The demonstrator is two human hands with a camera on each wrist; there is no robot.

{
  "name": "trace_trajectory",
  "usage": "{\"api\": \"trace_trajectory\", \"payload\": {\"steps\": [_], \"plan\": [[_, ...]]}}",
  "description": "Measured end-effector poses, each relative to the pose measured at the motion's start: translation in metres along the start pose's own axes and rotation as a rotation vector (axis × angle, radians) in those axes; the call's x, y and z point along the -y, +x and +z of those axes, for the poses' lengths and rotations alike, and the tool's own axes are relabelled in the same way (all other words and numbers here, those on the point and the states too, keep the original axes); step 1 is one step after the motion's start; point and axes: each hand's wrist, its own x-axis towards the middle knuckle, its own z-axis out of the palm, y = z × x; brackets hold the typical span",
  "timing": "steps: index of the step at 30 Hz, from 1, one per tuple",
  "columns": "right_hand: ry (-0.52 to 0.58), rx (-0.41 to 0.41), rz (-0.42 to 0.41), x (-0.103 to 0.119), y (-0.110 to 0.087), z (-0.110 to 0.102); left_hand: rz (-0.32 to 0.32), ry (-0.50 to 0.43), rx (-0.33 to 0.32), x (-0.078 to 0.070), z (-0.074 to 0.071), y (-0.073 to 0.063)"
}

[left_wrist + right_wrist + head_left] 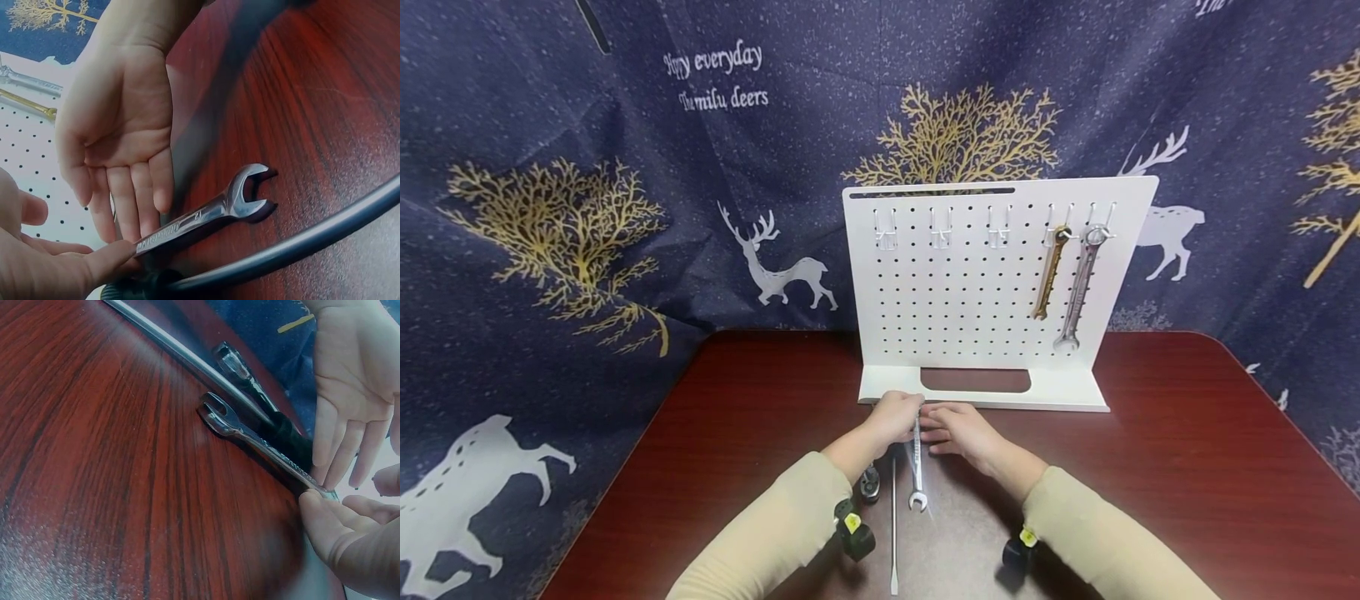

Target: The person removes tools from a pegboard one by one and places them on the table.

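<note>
A chrome wrench [917, 467] with an open-jawed end points toward me, its far end hidden among the fingers. My left hand [895, 417] holds that far end, seen also in the left wrist view, where a fingertip [119, 256] lies on the shank. Close beside it, my right hand [966, 432] has its fingers extended, tips right at the wrench; in the left wrist view its palm [125, 106] shows. Under and left of the left hand lie a long-shafted flat screwdriver [893, 533] and a ratchet [869, 483], both partly covered.
Beyond the hands stands a white pegboard [955, 308] on its base at the back of the red-brown table [1187, 467]. A gold wrench [1048, 275] and a larger silver wrench [1078, 292] hang at its right. Several hooks [941, 233] line its top. A patterned blue cloth [805, 150] hangs behind.
</note>
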Motion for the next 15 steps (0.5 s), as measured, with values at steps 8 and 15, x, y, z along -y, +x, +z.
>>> {"api": "trace_trajectory", "payload": {"steps": [8,15], "plan": [[0.040,-0.018,0.016,-0.0026,0.0010,-0.0004,0.006,0.036,-0.003,0.0006,0.0030,-0.0024],[0.059,-0.033,0.022,-0.0044,0.0025,-0.0003,0.021,0.075,0.014,0.0005,0.0038,-0.0050]]}}
